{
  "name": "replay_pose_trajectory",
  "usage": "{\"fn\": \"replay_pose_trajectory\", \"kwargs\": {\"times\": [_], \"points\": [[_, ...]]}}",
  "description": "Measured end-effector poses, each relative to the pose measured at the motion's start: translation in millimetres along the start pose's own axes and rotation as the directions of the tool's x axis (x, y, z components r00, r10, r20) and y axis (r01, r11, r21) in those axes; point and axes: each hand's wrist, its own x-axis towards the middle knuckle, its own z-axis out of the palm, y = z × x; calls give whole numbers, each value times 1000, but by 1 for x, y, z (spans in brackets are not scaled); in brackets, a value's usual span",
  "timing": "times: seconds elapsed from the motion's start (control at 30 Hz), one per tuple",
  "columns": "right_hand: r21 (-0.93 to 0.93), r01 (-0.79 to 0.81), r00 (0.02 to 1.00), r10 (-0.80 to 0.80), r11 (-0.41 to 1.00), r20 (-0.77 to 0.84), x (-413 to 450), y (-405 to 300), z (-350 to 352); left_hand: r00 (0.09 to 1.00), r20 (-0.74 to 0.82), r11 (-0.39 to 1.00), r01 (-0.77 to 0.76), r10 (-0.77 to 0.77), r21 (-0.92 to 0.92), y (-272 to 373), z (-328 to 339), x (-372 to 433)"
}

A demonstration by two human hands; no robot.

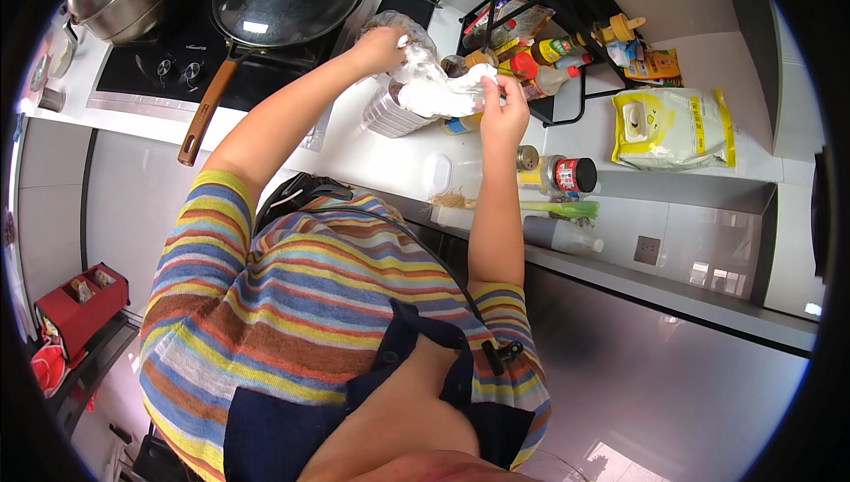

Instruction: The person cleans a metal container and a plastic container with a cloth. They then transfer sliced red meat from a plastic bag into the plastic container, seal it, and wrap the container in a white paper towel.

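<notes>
A thin white plastic bag (438, 90) is stretched between my two hands. My left hand (380, 50) pinches its far left end, and my right hand (505, 107) grips its right end between thumb and fingers. Beneath the bag stands a ribbed light-grey container (392, 113) on the white counter; the bag hides most of its opening. Crumpled clear plastic (405, 22) lies just behind my left hand. Near my right hand are bottles with red caps (524, 65) on a black rack.
On the left, a lidded black wok (289, 0) and a steel pot (129, 0) sit on the cooktop (143, 74); the wok's wooden handle (207, 110) juts over the counter edge. Jars (574, 175), a leek (558, 208) and a yellow wipes pack (671, 129) lie to the right.
</notes>
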Motion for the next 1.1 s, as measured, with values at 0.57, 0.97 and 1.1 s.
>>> {"fn": "replay_pose_trajectory", "kwargs": {"times": [0.57, 0.97, 1.1], "points": [[-35, -603, 630, 503, 797, 592, -26, 62, 4, 999, -50, 999, -16, 15, -34, -1, 0, -4], [171, -598, 726, 438, 783, 530, -6, 36, -15, 996, -75, 999, -41, 38, -34, -7, 3, -3], [329, -558, 811, 416, 762, 411, -3, 35, -17, 996, -78, 997, -52, 48, -60, -4, 3, -4]]}}
